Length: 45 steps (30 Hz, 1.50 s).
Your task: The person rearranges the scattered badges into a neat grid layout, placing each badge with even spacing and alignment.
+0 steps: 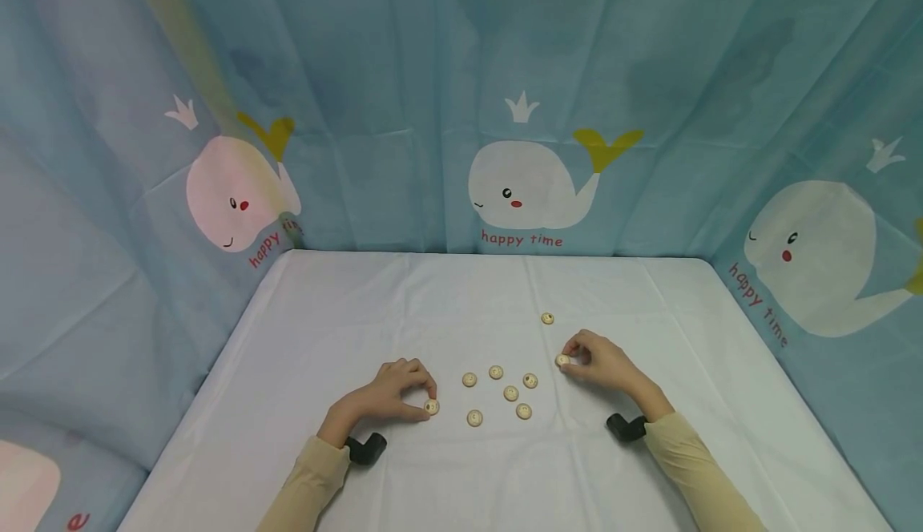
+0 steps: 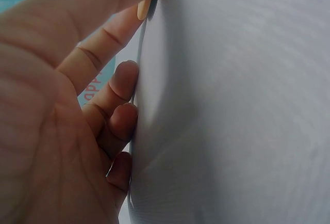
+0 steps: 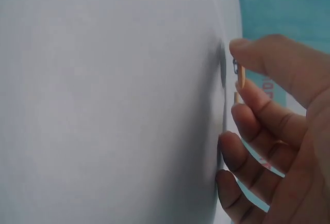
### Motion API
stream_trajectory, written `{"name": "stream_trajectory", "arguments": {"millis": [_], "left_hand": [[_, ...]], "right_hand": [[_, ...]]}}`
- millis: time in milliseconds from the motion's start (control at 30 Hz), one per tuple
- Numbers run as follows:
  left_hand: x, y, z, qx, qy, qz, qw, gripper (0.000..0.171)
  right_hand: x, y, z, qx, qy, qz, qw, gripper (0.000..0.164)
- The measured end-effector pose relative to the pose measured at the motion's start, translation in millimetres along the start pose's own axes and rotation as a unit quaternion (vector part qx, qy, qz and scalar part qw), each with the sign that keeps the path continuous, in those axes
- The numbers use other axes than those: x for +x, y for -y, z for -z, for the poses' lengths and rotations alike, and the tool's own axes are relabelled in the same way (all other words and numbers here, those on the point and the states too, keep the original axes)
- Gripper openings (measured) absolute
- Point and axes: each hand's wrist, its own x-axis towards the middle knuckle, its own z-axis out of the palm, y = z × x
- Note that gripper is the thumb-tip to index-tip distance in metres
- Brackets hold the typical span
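Note:
Close to the front middle of the white table, my left hand [image 1: 392, 392] pinches a small round wooden disc [image 1: 431, 407] with dark marks between thumb and forefinger. Its edge [image 2: 144, 9] shows at the fingertips in the left wrist view, right at the cloth. Further right, my right hand [image 1: 604, 365] pinches a second wooden disc [image 1: 562, 361]. The right wrist view shows that disc [image 3: 241, 74] edge-on between thumb and forefinger, a little off the cloth with a shadow beside it. Several similar discs [image 1: 511, 393] lie flat between the hands.
One more disc [image 1: 547, 318] lies beyond my right hand, towards the back. White cloth [image 1: 346, 300] covers the table. Blue curtains [image 1: 389, 187] with whale prints hang behind and at both sides. A black wrist device [image 1: 366, 449] sits at each wrist.

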Motion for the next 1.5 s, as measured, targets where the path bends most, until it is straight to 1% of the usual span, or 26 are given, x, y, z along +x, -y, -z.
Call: {"name": "stream_trajectory", "arguments": {"millis": [133,400,567,767,1067,1500], "left_hand": [[0.0,1.0,-0.6,0.0,-0.002,0.001,1.0,0.021],[-0.5,1.0,-1.1,-0.001,-0.002,0.003,1.0,0.021],[-1.1,0.0,-0.2,-0.004,0.0,0.005,1.0,0.021],[-1.8,-0.4,-0.4,-0.002,-0.003,-0.002,1.0,0.02],[-0.8,0.2,-0.9,-0.004,0.0,0.006,1.0,0.02],[-0.9,-0.9,-0.5,-0.004,-0.001,0.008,1.0,0.021]], "right_hand": [[4,-5,1,-0.003,-0.011,-0.012,1.0,0.023],[12,-11,7,-0.007,-0.02,-0.036,0.999,0.024],[19,-16,10,0.002,-0.035,-0.039,0.999,0.023],[25,-21,13,0.011,-0.048,-0.045,0.998,0.022],[32,-27,17,0.002,-0.069,-0.065,0.996,0.023],[40,-37,18,0.003,-0.069,-0.086,0.994,0.023]]}}
